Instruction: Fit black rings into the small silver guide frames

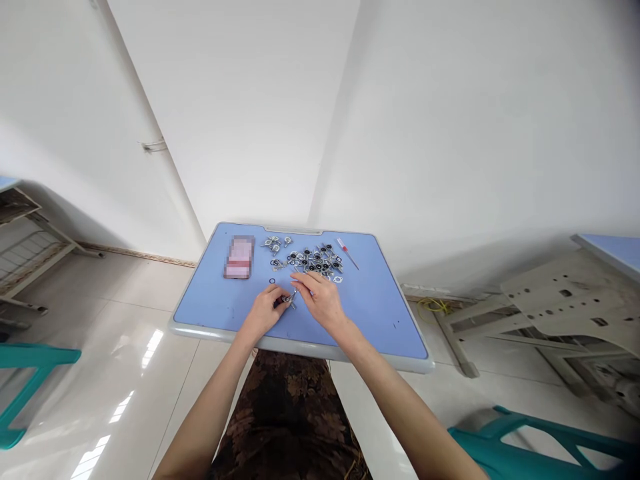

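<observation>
My left hand [267,309] holds a small metal part [289,301] low over the blue tabletop, near its front edge. Just right of it, my right hand [319,297] is closed, thumb and fingers pinched at the upper end of the part; a small shiny piece shows at the fingertips, too small to name. Behind my hands lies a pile of metal parts with black round pieces [320,259]. A smaller group of metal parts [273,245] sits to its left. One black ring [272,281] lies beside my left hand.
A blurred-out pinkish rectangular object [239,257] lies at the left of the blue table [385,307]. A screwdriver with a red and clear handle [347,253] is at the back right. Green stools [540,440] stand low at both sides; a white wall rises behind.
</observation>
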A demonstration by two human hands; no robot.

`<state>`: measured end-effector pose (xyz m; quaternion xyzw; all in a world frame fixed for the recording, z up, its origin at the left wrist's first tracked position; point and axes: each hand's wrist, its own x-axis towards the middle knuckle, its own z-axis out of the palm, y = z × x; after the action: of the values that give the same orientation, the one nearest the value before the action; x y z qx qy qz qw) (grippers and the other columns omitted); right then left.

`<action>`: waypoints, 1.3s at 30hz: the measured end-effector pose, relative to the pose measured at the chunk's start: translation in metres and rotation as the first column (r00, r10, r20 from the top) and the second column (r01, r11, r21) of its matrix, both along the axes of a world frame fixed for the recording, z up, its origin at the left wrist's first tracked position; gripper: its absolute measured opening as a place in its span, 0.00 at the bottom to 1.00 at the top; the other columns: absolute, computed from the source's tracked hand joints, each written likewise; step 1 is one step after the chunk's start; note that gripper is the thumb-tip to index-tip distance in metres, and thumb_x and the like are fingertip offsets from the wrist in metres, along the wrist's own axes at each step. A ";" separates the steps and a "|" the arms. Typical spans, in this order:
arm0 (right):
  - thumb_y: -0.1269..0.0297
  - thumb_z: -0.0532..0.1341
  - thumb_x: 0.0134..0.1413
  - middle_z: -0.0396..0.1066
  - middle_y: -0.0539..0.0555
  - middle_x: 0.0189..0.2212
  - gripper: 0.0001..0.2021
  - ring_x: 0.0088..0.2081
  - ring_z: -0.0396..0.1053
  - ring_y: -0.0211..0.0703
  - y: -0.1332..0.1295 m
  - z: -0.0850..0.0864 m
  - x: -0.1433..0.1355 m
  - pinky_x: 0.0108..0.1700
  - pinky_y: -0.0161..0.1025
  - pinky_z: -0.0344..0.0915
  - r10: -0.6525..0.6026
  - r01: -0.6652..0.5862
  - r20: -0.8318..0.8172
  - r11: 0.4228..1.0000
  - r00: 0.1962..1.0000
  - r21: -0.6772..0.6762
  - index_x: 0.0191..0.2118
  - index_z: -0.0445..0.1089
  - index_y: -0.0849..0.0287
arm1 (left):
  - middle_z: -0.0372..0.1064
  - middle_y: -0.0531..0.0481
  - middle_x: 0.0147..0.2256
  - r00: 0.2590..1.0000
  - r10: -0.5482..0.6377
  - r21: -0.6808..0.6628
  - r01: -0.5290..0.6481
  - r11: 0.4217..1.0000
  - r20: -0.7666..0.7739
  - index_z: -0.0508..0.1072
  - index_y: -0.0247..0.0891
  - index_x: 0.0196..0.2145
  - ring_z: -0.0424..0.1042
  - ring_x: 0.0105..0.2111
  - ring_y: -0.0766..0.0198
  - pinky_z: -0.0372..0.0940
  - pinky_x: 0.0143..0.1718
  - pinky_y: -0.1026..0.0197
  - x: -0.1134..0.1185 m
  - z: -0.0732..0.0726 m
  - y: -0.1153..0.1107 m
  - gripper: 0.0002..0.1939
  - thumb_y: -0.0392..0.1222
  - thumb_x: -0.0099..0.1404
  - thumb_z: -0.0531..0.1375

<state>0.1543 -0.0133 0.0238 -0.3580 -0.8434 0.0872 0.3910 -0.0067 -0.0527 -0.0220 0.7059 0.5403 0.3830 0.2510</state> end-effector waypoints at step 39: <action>0.66 0.51 0.63 0.74 0.55 0.39 0.15 0.40 0.72 0.44 0.001 -0.008 -0.001 0.43 0.44 0.69 0.151 -0.156 -0.043 0.972 0.988 -0.175 0.52 0.66 0.54 | 0.68 0.50 0.36 1.000 -0.008 0.006 0.009 1.000 -0.025 0.72 0.39 0.37 0.68 0.36 0.62 0.64 0.41 0.60 -0.001 -0.003 0.001 0.06 0.34 0.62 0.57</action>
<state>0.1531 -0.0127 0.0162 -0.3240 -0.8515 0.1974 0.3620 -0.0080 -0.0520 -0.0249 0.7137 0.5392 0.3749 0.2437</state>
